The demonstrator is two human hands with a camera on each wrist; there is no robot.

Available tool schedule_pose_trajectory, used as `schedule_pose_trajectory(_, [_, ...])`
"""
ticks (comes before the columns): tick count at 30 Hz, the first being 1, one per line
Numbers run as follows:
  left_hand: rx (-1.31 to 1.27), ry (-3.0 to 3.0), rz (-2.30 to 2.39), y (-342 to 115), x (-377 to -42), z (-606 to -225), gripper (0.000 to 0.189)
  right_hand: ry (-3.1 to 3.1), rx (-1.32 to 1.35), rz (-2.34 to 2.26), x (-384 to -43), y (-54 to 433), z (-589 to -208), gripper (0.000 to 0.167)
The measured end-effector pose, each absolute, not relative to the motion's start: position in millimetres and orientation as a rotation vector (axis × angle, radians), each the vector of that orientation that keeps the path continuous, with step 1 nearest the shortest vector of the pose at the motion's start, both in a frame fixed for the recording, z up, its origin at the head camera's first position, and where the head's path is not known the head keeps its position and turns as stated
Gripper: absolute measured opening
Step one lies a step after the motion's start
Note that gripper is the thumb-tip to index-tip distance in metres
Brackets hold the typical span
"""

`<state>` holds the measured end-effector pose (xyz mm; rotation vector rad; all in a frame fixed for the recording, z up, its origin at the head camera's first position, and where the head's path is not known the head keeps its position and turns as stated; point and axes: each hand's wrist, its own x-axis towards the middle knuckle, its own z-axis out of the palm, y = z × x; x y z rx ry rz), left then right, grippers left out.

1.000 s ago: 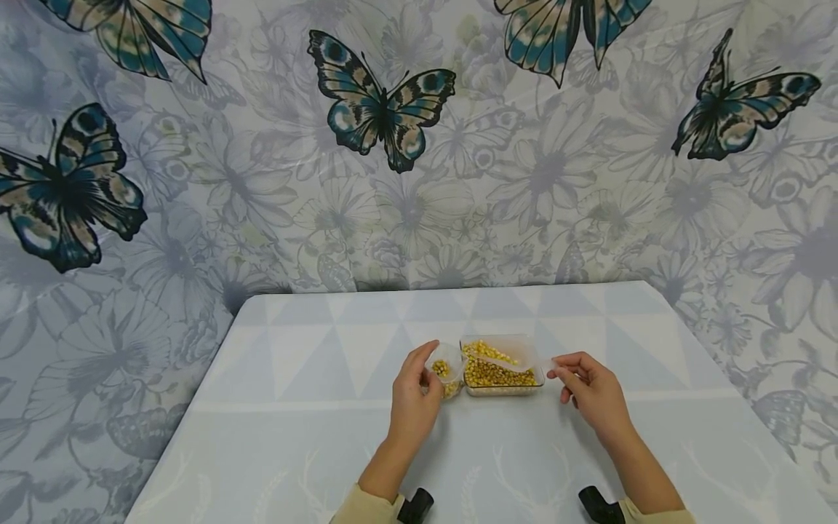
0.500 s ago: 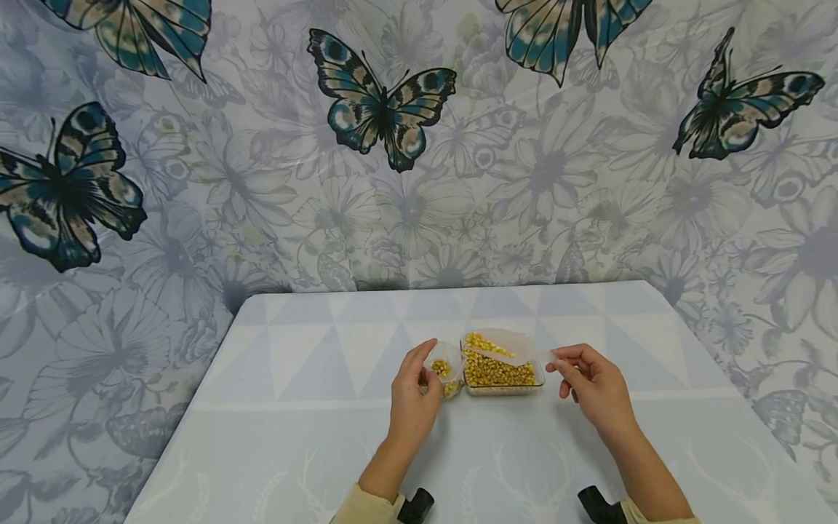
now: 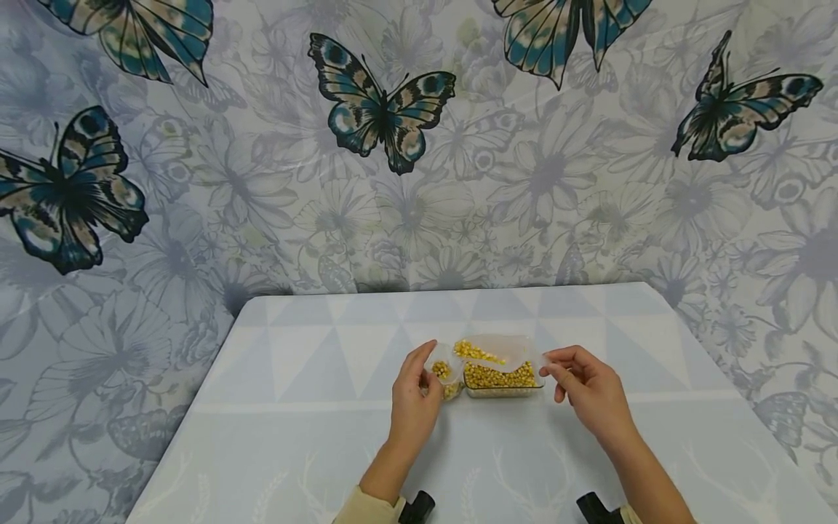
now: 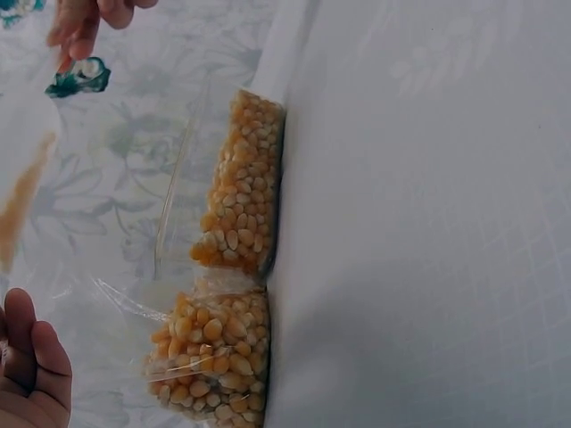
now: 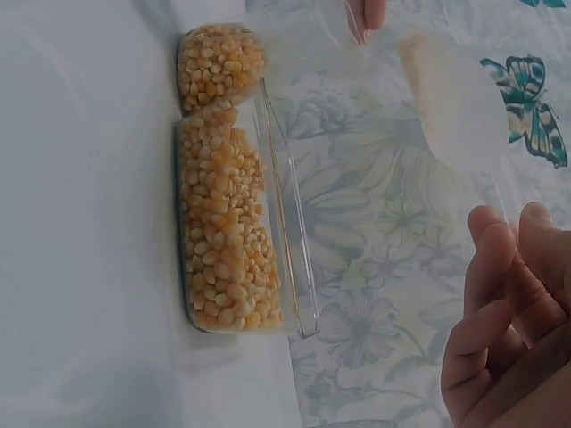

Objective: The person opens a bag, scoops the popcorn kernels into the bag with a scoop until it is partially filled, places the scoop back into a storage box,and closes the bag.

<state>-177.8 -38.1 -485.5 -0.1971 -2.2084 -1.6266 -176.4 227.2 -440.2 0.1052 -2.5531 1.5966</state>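
Note:
My left hand (image 3: 417, 389) holds the upper edge of a clear plastic bag (image 4: 210, 366) of corn kernels, thumb and fingers spread about its mouth. Between thumb and fingertips my right hand (image 3: 589, 386) pinches the thin handle of a translucent white scoop (image 5: 464, 111). Kernels (image 3: 481, 352) lie along the scoop, and its left end reaches beside the bag's mouth. Beneath the scoop stands a clear rectangular container (image 5: 308, 312), well filled with corn kernels and close against the bag. Part of the container is covered by the scoop in the head view.
Both containers of corn stand on a table (image 3: 294, 451) with a pale patterned cover. Its back edge meets a hanging cloth (image 3: 419, 211) printed with butterflies and flowers. Black wrist cameras (image 3: 417, 507) sit at both sleeves.
My right hand has moved slightly left, and the scoop with its kernels has shifted left toward the bag's mouth. My left hand stays where it was on the bag.

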Motion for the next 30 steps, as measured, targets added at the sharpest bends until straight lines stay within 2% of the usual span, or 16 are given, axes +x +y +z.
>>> schedule_pose_trajectory(12, [-0.173,-2.233,-1.613,-39,-176,-483,0.057,-2.61,0.172,1.39,-170,214,-437,0.01])
schedule_pose_trajectory(30, [-0.213,-2.219,-1.607,-41,-178,-482,0.058,-2.524,0.349,1.138,-167,207,-427,0.017])
